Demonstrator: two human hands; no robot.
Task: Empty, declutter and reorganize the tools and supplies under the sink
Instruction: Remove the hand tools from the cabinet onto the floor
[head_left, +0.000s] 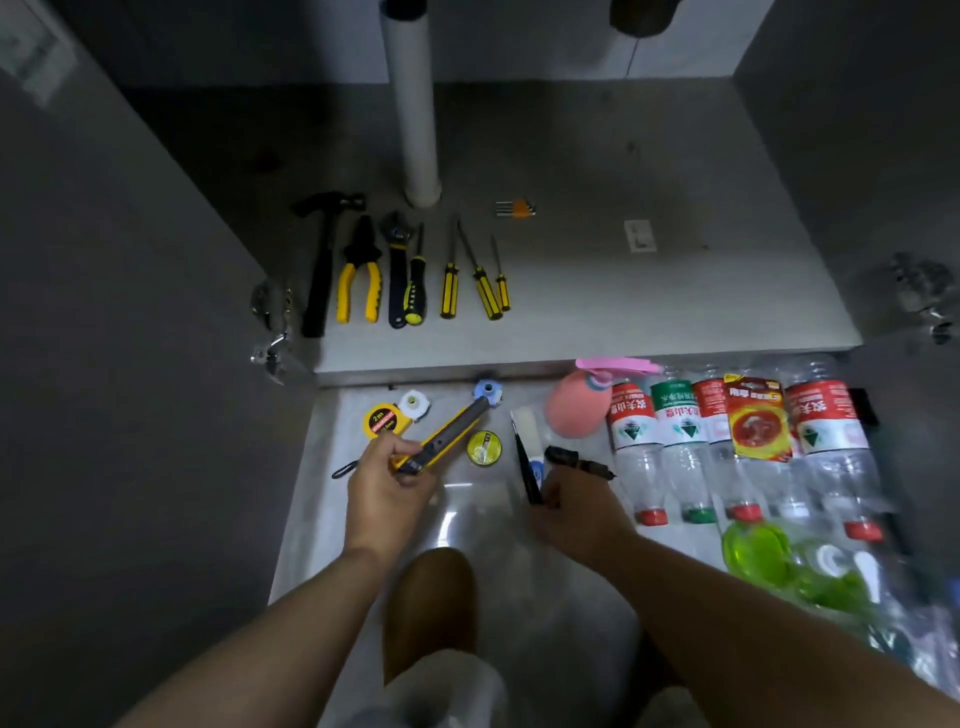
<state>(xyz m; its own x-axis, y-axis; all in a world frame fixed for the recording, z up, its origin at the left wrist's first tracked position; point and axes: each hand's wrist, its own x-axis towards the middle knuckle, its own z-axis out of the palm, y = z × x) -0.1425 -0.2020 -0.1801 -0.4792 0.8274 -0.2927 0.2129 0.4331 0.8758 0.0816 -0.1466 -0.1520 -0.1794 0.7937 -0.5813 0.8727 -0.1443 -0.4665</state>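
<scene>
Head view looks down into the open cabinet under the sink and the floor (467, 509) before it. On the cabinet floor (597, 291), left of the white drain pipe (413, 104), tools lie in a neat row: a black hammer (322, 260), yellow-handled pliers (359, 273), an adjustable wrench (397, 265), and four screwdrivers (449, 283) side by side. A small set of hex keys (515, 209) lies apart, farther back.

On the floor, the left hand (387, 480) is closed around a yellow and grey utility knife (447, 434), lifted at a slant. The right hand (569, 501) pinches a thin black pen-like tool (525, 467), with a black marker (579, 460) touching its fingers. Near the left hand lie a yellow tape measure (383, 419), a white roll (414, 404), a blue roll (487, 391) and a small yellow-green round tin (484, 446).

To the right, a pink spray bottle (579, 408) lies beside a row of clear water bottles (636, 447), caps toward the person, with a red and yellow packet (757, 423) resting on them. Green plastic items (763, 553) sit nearer, blurred.
</scene>
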